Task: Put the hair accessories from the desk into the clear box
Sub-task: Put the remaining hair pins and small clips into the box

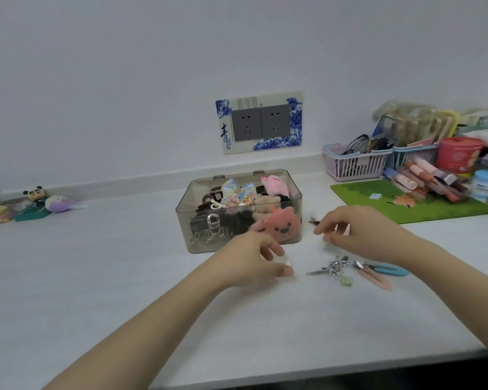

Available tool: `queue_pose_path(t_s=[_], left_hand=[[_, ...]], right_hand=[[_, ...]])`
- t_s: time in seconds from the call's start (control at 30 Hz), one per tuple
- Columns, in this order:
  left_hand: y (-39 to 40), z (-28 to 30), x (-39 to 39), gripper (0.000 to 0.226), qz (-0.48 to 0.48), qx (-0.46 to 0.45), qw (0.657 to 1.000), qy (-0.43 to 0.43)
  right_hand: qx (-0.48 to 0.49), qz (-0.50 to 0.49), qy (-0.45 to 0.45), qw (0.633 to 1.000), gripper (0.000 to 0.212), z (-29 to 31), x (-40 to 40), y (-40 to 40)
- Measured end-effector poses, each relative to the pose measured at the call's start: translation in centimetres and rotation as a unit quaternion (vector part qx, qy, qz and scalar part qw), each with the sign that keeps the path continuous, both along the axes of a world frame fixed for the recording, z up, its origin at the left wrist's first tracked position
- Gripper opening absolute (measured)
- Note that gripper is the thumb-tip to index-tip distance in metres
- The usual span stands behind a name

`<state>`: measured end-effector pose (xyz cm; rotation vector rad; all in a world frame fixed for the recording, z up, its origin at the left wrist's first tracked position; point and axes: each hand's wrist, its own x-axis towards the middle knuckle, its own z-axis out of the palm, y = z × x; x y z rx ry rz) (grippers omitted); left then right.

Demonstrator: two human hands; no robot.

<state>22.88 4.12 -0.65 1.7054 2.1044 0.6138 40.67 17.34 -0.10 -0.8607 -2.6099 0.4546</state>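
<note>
1. A clear box point(238, 220) stands open at the middle of a white desk point(96, 277), already crowded with hair accessories: a pink plush animal face point(276, 225) pressed against the front wall, a patterned fabric bow point(237, 194) on top, dark clips and metal pieces lower down.
2. The left hand point(251, 261) hovers just in front of the box, thumb and fingers pinching a small pale item point(287, 261); motion blur makes it hard to identify.
3. The right hand point(358, 230) is raised beside the box's right front corner, fingers loosely curled and spread; whether it grips anything cannot be told.
4. Still on the desk near the right hand: a silver clip with a green charm point(331, 271), a pink clip point(376, 280) and a blue clip point(392, 269), lying close together.
5. A small dark clip point(312, 220) sits just beside the box's right wall.
6. At the right edge, a green mat point(378, 202) and a pink basket point(352, 164) hold cosmetics and glasses.
</note>
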Motion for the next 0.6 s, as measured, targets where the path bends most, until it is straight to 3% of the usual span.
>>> queue_pose_path(t_s=[0.13, 0.6], left_hand=[[0.5, -0.8, 0.2, 0.033, -0.011, -0.008, 1.0, -0.006], [1.9, -1.3, -0.3, 0.017, 0.035, 0.116, 0.981, -0.152]], right_hand=[[-0.006, -0.033, -0.083, 0.996, 0.029, -1.4, 0.9, 1.9], [-0.083, -0.042, 0.064, 0.994, 0.019, -1.7, 0.8, 3.0]])
